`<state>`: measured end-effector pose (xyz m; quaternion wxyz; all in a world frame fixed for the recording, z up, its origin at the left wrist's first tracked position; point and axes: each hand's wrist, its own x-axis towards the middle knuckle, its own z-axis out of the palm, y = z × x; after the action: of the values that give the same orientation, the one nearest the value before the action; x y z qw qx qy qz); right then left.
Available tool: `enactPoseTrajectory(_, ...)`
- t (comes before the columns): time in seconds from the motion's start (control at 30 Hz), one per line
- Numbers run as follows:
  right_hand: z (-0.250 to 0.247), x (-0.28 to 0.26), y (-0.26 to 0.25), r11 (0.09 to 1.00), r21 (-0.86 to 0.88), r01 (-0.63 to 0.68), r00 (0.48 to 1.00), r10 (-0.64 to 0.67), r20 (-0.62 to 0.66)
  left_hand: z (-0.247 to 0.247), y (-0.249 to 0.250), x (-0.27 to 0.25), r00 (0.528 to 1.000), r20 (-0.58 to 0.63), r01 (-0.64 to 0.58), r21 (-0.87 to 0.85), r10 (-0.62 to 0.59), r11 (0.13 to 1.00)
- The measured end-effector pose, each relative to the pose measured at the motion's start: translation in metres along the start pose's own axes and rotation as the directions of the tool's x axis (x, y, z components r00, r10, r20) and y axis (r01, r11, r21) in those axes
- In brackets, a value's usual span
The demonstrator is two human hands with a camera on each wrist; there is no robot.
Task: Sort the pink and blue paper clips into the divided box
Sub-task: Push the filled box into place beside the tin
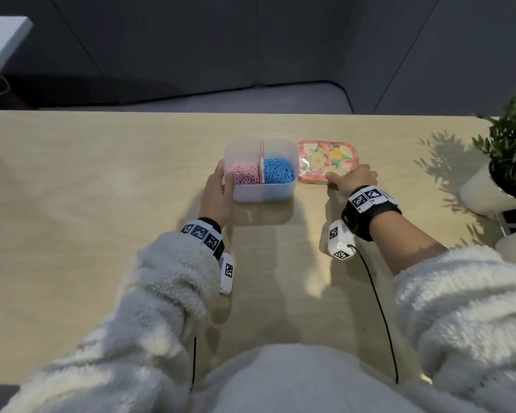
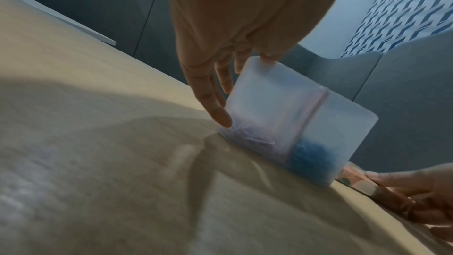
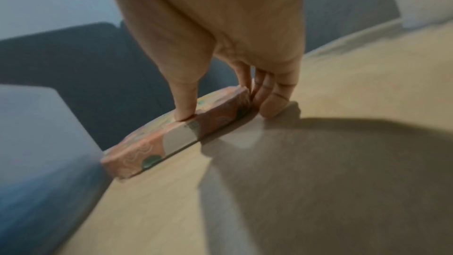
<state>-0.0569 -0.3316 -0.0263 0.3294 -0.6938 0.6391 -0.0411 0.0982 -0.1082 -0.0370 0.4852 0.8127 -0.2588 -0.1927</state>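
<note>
A translucent white divided box [image 1: 262, 193] stands mid-table. Pink paper clips [image 1: 245, 174] fill its left compartment and blue paper clips [image 1: 278, 171] its right, with a pink divider [image 1: 262, 160] between them. My left hand [image 1: 224, 175] clasps the box's near left corner. In the left wrist view the thumb lies on the rim and the fingers [image 2: 215, 108] run down the side wall of the box [image 2: 282, 115]. My right hand [image 1: 344, 178] grips a flat floral lid [image 1: 328, 158] lying just right of the box. Its thumb [image 3: 183, 108] presses on top of the lid [image 3: 152, 150] while the other fingers curl at the lid's end.
A potted plant [image 1: 507, 162] in a white pot stands at the table's right edge. The wooden table [image 1: 102, 174] stretches left and toward me. A grey seat [image 1: 251, 99] lies beyond the far edge. A white surface [image 1: 0, 46] shows at the top left.
</note>
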Motion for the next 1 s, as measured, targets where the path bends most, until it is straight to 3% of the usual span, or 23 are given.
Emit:
enactPoseTrajectory(0.07,-0.001,0.001,0.003,0.981,0.196,0.003,0.999,0.007,-0.048,0.001,-0.001,-0.001,1.000,-0.008,-0.007,0.003,0.007,1.000)
enactPoseTrajectory(0.2,-0.016,-0.004,0.009,0.839,0.541,0.057,0.993,0.010,-0.120,0.001,-0.005,-0.001,1.000,0.004,0.006,-0.015,-0.006,1.000)
enactPoseTrajectory(0.4,-0.039,-0.032,-0.011,0.640,0.722,0.262,0.956,-0.071,-0.284,0.004,-0.010,-0.005,0.998,0.007,-0.056,0.019,0.056,0.998)
enactPoseTrajectory(0.5,-0.035,-0.052,-0.029,0.543,0.794,0.273,0.962,-0.148,-0.230,0.006,-0.003,-0.009,0.996,0.010,-0.084,0.004,0.084,0.996)
enactPoseTrajectory(0.63,-0.003,-0.076,-0.054,0.653,0.724,0.222,0.966,-0.246,-0.075,0.002,0.013,-0.004,0.992,-0.110,0.050,-0.111,-0.062,0.993)
enactPoseTrajectory(0.77,0.017,-0.092,-0.068,0.735,0.635,0.238,0.954,-0.299,-0.012,-0.002,0.033,0.015,0.986,-0.046,0.143,-0.287,-0.162,0.947)
enactPoseTrajectory(0.83,0.023,-0.091,-0.066,0.777,0.559,0.289,0.943,-0.333,-0.024,0.002,0.038,0.020,0.985,0.018,0.166,-0.335,-0.170,0.927)
enactPoseTrajectory(0.93,0.027,-0.087,-0.062,0.884,0.260,0.388,0.922,-0.374,-0.102,0.010,0.038,0.021,0.980,0.027,0.191,-0.375,-0.196,0.907)
enactPoseTrajectory(1.0,0.028,-0.083,-0.061,0.888,0.292,0.354,0.935,-0.346,-0.082,0.014,0.036,0.020,0.984,0.016,0.172,-0.378,-0.179,0.910)
